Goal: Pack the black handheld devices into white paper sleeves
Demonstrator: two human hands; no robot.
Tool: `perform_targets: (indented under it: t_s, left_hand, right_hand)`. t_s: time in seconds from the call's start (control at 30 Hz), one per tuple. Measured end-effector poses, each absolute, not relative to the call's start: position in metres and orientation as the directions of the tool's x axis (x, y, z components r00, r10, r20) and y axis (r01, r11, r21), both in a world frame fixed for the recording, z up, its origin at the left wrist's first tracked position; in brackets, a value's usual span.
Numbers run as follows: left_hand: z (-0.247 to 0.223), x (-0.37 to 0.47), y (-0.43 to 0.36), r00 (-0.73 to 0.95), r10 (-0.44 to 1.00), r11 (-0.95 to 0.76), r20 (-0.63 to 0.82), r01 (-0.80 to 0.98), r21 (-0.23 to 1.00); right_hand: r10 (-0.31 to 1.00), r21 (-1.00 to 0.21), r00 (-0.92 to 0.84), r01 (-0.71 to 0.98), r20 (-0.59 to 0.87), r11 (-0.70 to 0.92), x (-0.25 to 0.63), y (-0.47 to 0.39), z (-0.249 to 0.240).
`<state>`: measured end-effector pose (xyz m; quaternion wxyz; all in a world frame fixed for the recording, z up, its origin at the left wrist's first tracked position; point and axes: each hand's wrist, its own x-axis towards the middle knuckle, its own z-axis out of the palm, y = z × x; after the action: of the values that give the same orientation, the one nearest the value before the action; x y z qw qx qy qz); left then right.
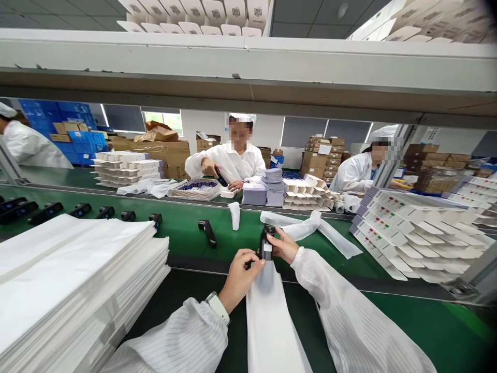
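Observation:
My right hand [285, 245] grips a black handheld device [266, 239] with a small white label, held upright. Its lower end is at the mouth of a long white sleeve [267, 316], which looks like a thin bag. With thumb and fingers closed, my left hand [241, 277] pinches the sleeve's upper edge beside the device. How far the device sits inside the sleeve I cannot tell. Another black device [207, 233] lies on the green belt [186, 247], left of my hands. Beyond my right hand lie loose white sleeves [306, 228].
A tall stack of white sleeves [77, 264] stands at my left. Several black devices [79, 210] line the belt behind it. Open white boxes [411, 228] are piled at right. A shelf [240, 57] crosses overhead. Across the belt, a person [233, 160] handles a dark device.

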<state>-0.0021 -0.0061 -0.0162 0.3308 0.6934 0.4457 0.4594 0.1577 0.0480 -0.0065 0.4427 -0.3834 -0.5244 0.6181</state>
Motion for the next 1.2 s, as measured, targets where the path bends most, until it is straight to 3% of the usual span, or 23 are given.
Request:
perform_targets:
  t_s: [0.17,0.27,0.33,0.43,0.53,0.67,0.8,0.93,1.03,1.2]
  left_hand:
    - [0.007,-0.003,-0.004,0.114,0.945,-0.324,0.306,0.224,0.919]
    - [0.012,-0.003,-0.002,0.114,0.939,-0.344,0.326,0.224,0.912]
    - [0.008,-0.004,0.000,0.128,0.932,-0.360,0.338,0.251,0.899]
    - [-0.005,-0.011,0.004,0.221,0.932,-0.349,0.287,0.333,0.876]
    - [-0.016,-0.021,0.009,0.394,0.904,-0.333,0.164,0.412,0.848]
    - [-0.019,-0.028,0.015,0.512,0.857,-0.343,0.058,0.481,0.807]
    - [-0.020,-0.024,0.020,0.515,0.857,-0.333,0.008,0.541,0.772]
    - [-0.022,-0.020,0.025,0.500,0.865,-0.302,-0.041,0.584,0.753]
    - [-0.022,-0.019,0.026,0.488,0.872,-0.295,-0.046,0.597,0.746]
    - [-0.022,-0.022,0.025,0.486,0.874,-0.336,-0.003,0.609,0.719]
  right_hand:
    - [0.805,-0.995,-0.588,-0.008,-0.074,-0.098,0.152,0.030,-0.002]
    - [0.781,-0.995,-0.619,0.098,-0.089,-0.035,0.148,0.024,0.001]
    - [0.861,-0.990,-0.508,0.132,-0.032,0.041,0.151,0.032,0.007]
    - [0.971,-0.972,-0.205,0.172,0.126,0.162,0.173,0.058,0.021]
    - [0.963,-0.919,0.060,0.317,0.264,0.233,0.208,0.087,0.033]
    - [0.920,-0.801,0.172,0.563,0.352,0.202,0.232,0.111,0.025]
    - [0.923,-0.689,0.103,0.696,0.372,0.200,0.196,0.117,0.000]
    - [0.936,-0.628,-0.180,0.701,0.304,0.339,0.123,0.112,-0.017]
    - [0.924,-0.628,-0.273,0.678,0.269,0.383,0.078,0.109,-0.027]
    - [0.947,-0.712,-0.228,0.626,0.225,0.320,0.071,0.118,-0.040]
